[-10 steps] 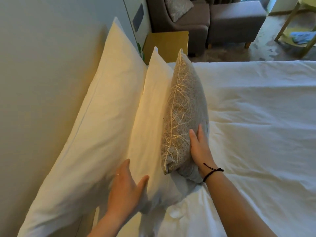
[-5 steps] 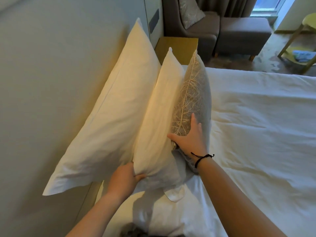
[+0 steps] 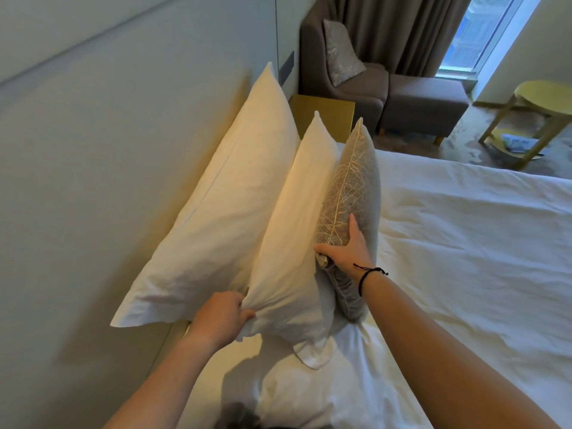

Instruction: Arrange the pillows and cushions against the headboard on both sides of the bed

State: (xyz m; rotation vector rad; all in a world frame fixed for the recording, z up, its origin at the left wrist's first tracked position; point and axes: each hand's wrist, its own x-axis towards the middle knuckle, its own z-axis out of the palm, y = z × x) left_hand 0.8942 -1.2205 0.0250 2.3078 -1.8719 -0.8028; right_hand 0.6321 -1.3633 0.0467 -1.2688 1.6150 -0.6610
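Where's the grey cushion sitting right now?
The grey cushion stands on edge mid-frame on the bed, against the smaller white pillow to its left; the right hand grips its near end.

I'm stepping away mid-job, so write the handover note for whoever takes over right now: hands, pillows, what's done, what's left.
Left hand: grips the near corner of the smaller white pillow.
Right hand: on the near end of the grey cushion, thumb over its top edge, fingers on its bed-side face.
Layout: large white pillow leans on the headboard, smaller white pillow in front of it, grey cushion in front of that, all standing on edge.
Done: this side's stack is lined up.
Left: settle it and let go. The bed's other side is out of view, so check it.
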